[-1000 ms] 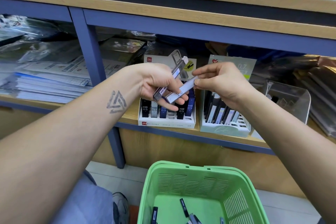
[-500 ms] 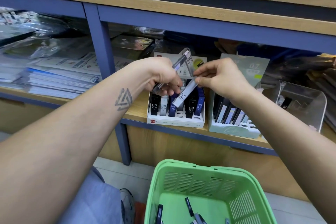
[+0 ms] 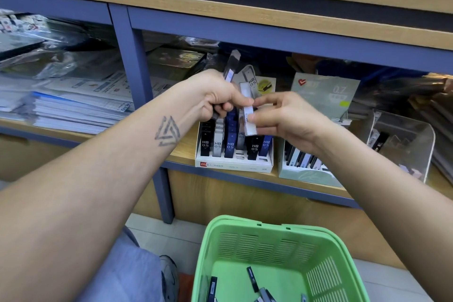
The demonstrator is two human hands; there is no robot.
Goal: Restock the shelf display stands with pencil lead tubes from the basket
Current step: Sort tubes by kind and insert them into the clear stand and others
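At six o'clock sits the green basket [image 3: 264,240], loose tubes in it. White display stand [image 3: 234,165] dead centre on the shelf. Left hand [image 3: 215,95] grips a dark tube [image 3: 230,68] pointing to one o'clock; right hand [image 3: 282,115] pinches a white tube [image 3: 247,105] upright, just above the stand.

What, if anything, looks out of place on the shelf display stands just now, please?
In the white cardboard display stand, one slot between the blue and black HB 0.5 tubes holds its grey tube set further back, leaving a gap. Otherwise nothing looks spilled or damaged.
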